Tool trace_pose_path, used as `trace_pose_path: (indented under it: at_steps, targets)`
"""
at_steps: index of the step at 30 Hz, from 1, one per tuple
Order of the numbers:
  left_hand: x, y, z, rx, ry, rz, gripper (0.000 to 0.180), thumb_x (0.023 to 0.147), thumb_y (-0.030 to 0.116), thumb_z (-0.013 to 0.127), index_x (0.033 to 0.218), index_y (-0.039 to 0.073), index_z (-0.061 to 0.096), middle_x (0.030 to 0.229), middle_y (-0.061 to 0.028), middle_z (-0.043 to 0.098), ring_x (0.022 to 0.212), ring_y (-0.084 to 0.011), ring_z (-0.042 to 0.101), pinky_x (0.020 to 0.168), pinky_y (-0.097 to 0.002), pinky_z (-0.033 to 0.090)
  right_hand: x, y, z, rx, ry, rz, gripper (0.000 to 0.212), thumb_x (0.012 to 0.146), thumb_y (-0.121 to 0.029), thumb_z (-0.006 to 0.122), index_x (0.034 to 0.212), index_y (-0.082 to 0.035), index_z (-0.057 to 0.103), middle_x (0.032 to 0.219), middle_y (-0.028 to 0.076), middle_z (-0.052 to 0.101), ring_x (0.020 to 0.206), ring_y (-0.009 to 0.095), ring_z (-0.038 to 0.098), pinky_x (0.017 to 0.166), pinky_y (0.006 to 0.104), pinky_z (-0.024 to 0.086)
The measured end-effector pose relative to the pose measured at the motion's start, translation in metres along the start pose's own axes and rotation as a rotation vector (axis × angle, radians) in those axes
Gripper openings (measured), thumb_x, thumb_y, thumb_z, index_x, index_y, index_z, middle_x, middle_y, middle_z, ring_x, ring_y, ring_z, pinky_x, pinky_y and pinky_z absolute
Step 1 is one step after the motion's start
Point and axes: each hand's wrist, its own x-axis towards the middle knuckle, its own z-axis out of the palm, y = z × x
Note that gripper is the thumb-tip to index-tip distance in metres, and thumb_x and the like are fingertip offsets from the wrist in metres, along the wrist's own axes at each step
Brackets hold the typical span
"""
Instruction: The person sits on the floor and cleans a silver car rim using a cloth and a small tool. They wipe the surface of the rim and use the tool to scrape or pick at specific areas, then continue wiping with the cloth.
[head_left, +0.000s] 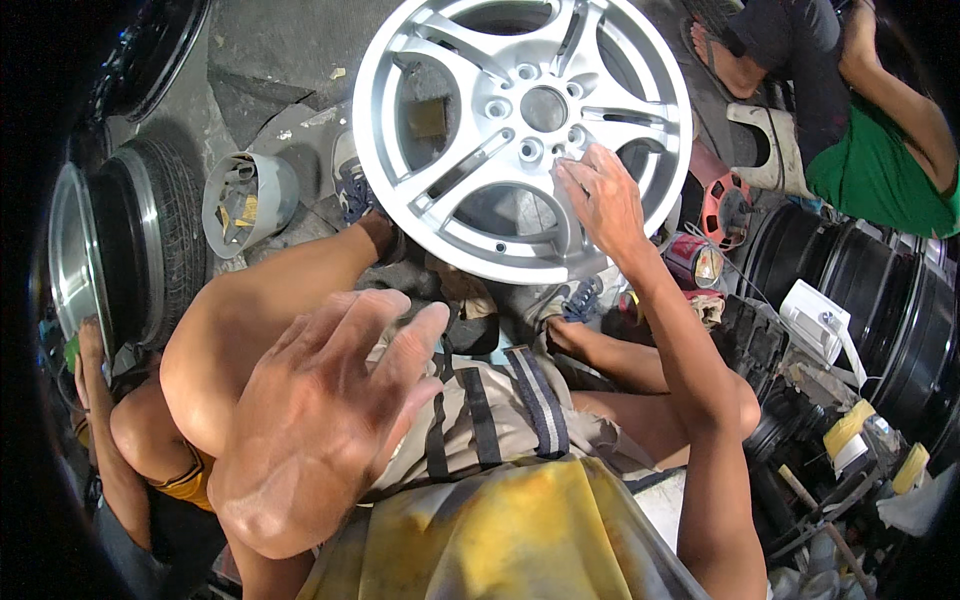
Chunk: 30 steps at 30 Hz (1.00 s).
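A silver alloy wheel rim (415,190) with paired spokes and a round centre hole lies before my feet. My right hand (605,200) reaches over its lower right part. The fingers are bunched together against the spoke, just below the bolt holes. Whatever they pinch, if anything, is too small or hidden to make out. Raised close to the camera above my thigh, my left hand (325,395) holds nothing. Its fingers are loosely bent and apart, clear of the rim.
Left of my leg stands a whitish bucket (275,205) with scraps inside, beside a tyre (175,220). One person's arm (110,450) shows at far left; another person in green (885,170) sits at upper right. Stacked dark rims (840,260), a can (695,260) and cluttered tools line the right.
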Motion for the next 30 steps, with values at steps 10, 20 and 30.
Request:
trace_pose_path:
  at_steps: [10, 20, 30]
  targets:
    - [0.005, 0.006, -0.004, -0.04, -0.04, -0.036, 0.057, 0.072, 0.012, 0.079, 0.127, 0.006, 0.062, 0.118, -0.0144, 0.063, 0.11, -0.0365, 0.064, 0.093, -0.0449, 0.053, 0.016, 0.014, -0.022, 0.014, -0.364, -0.147, 0.024, 0.094, -0.009, 0.056, 0.109, 0.006, 0.068, 0.094, 0.025, 0.061, 0.094, 0.04, 0.061, 0.085, 0.0465, 0.051]
    - [0.006, 0.003, -0.001, -0.035, -0.024, -0.002, 0.055, 0.074, 0.013, 0.079, 0.126, 0.006, 0.063, 0.118, -0.0141, 0.063, 0.11, -0.0361, 0.064, 0.092, -0.0443, 0.054, 0.011, 0.007, -0.005, -0.13, -0.308, -0.027, 0.021, 0.091, -0.006, 0.055, 0.103, 0.005, 0.068, 0.093, 0.024, 0.06, 0.091, 0.041, 0.062, 0.079, 0.0486, 0.05]
    - [-0.002, 0.001, -0.002, -0.013, -0.011, 0.021, 0.055, 0.077, 0.014, 0.077, 0.129, 0.007, 0.061, 0.12, -0.0143, 0.062, 0.108, -0.0362, 0.064, 0.091, -0.0445, 0.054, 0.013, 0.0, -0.009, -0.187, -0.318, -0.013, 0.024, 0.088, -0.005, 0.053, 0.105, 0.002, 0.068, 0.1, 0.023, 0.062, 0.099, 0.04, 0.061, 0.079, 0.0486, 0.045]
